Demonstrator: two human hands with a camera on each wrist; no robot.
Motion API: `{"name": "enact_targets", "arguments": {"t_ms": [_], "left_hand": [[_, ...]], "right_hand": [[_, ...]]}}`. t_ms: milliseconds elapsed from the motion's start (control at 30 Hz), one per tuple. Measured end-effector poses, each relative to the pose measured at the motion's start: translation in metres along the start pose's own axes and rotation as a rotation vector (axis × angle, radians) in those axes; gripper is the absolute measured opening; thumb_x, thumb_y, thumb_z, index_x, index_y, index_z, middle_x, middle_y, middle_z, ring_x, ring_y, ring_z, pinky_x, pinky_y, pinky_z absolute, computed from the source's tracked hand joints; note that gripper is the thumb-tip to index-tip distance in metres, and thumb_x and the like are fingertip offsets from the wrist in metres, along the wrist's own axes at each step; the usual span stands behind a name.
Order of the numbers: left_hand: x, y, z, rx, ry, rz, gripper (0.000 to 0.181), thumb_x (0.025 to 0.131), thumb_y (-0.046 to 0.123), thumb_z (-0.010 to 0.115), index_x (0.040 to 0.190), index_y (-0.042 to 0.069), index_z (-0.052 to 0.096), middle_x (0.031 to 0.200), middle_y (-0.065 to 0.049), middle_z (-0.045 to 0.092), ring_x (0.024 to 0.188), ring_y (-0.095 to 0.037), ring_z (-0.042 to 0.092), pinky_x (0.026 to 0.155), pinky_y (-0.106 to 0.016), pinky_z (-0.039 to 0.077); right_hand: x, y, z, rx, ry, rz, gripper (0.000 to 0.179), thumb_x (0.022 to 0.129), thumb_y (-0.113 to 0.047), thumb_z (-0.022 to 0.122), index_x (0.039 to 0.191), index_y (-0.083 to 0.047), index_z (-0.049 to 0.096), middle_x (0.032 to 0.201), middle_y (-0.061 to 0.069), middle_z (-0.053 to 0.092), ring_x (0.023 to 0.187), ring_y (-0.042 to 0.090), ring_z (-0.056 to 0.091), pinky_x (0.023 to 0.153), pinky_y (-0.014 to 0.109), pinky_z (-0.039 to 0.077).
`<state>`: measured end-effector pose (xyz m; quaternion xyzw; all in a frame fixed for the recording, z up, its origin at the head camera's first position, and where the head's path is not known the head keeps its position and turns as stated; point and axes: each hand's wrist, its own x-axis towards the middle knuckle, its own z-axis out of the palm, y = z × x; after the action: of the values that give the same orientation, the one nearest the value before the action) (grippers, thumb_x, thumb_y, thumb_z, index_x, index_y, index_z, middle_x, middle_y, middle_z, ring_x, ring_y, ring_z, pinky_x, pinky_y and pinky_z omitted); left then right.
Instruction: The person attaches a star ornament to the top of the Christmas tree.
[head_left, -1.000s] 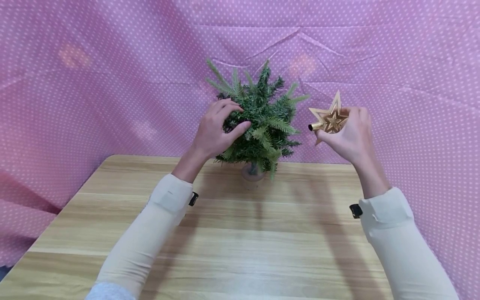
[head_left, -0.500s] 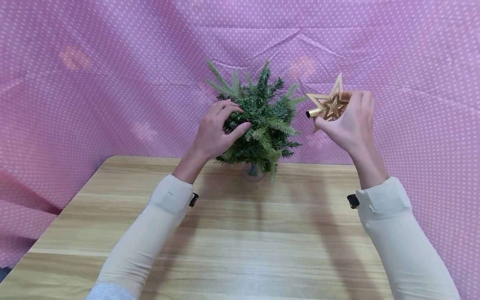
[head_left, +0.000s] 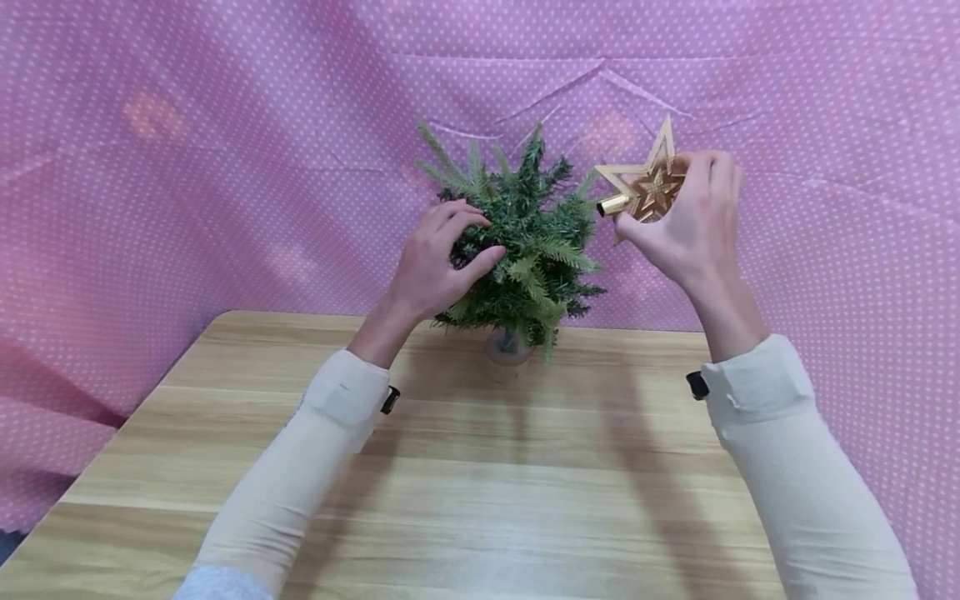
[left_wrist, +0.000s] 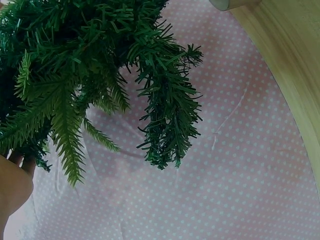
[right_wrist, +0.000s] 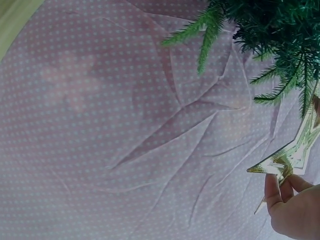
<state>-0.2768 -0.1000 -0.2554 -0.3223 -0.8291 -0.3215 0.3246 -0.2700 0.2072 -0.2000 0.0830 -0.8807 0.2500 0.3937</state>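
A small artificial Christmas tree (head_left: pixel 543 225) stands at the back of the table on a pale round base (head_left: pixel 510 358). My left hand (head_left: pixel 433 262) holds the tree's left side, thumb in front and fingers among the needles; some fingertips are hidden in the left wrist view. Up to the right of the tree, my right hand (head_left: pixel 708 217) grips a gold star tree topper (head_left: pixel 654 190) by its right side. The star's hollow tube (head_left: pixel 615 205) points left, toward the branches. In the right wrist view, the fingers pinch the star (right_wrist: pixel 285 162) near a point, with green branches (right_wrist: pixel 290 30) above.
The wooden table (head_left: pixel 480 500) runs toward me, its back edge just behind the tree. A pink polka-dot cloth (head_left: pixel 300 125) hangs behind and on both sides. Arm shadows fall across the tabletop.
My right hand has risen and shifted a little left with the star, bringing its tube nearer the tree's upper branches. My left hand stays at the tree.
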Motion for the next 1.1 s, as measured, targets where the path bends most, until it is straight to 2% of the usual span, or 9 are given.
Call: {"name": "enact_targets", "arguments": {"t_ms": [167, 400, 633, 867, 1100], "left_hand": [[0.000, 0.000, 0.000, -0.007, 0.005, 0.003, 0.040, 0.094, 0.036, 0.072, 0.119, 0.006, 0.067, 0.135, -0.012, 0.061, 0.139, -0.026, 0.044, 0.120, -0.039, 0.026], [0.000, 0.000, 0.000, -0.008, 0.005, 0.007, 0.040, 0.094, 0.036, 0.072, 0.119, 0.006, 0.067, 0.135, -0.012, 0.061, 0.138, -0.027, 0.045, 0.120, -0.040, 0.027], [0.000, -0.001, 0.001, -0.007, 0.002, 0.007, 0.040, 0.094, 0.036, 0.073, 0.119, 0.006, 0.067, 0.134, -0.012, 0.061, 0.138, -0.027, 0.045, 0.120, -0.039, 0.026], [-0.001, 0.000, -0.001, 0.003, -0.006, 0.000, 0.038, 0.095, 0.036, 0.072, 0.119, 0.007, 0.067, 0.134, -0.011, 0.061, 0.139, -0.027, 0.044, 0.119, -0.039, 0.027], [-0.002, 0.002, -0.002, 0.010, -0.011, -0.012, 0.038, 0.095, 0.037, 0.071, 0.119, 0.008, 0.067, 0.135, -0.011, 0.060, 0.139, -0.027, 0.043, 0.120, -0.039, 0.026]], "right_hand": [[0.007, -0.007, 0.000, -0.002, 0.037, -0.050, 0.070, 0.070, -0.029, 0.082, 0.125, 0.007, 0.056, 0.116, 0.019, 0.046, 0.111, 0.033, 0.037, 0.096, 0.041, 0.033], [0.016, -0.017, 0.001, -0.028, 0.022, -0.030, 0.072, 0.071, -0.029, 0.080, 0.127, 0.007, 0.054, 0.117, 0.016, 0.043, 0.111, 0.030, 0.036, 0.096, 0.040, 0.034], [0.035, -0.030, 0.000, -0.044, 0.004, -0.009, 0.075, 0.071, -0.027, 0.080, 0.131, 0.006, 0.052, 0.122, 0.013, 0.040, 0.117, 0.028, 0.036, 0.099, 0.040, 0.038], [0.051, -0.044, 0.003, -0.085, 0.017, -0.049, 0.067, 0.072, -0.025, 0.079, 0.126, 0.005, 0.053, 0.124, 0.016, 0.041, 0.121, 0.031, 0.036, 0.102, 0.040, 0.038], [0.063, -0.057, 0.010, -0.117, 0.011, -0.086, 0.072, 0.074, -0.032, 0.082, 0.128, 0.004, 0.052, 0.129, 0.020, 0.043, 0.125, 0.032, 0.035, 0.100, 0.041, 0.042]]}}
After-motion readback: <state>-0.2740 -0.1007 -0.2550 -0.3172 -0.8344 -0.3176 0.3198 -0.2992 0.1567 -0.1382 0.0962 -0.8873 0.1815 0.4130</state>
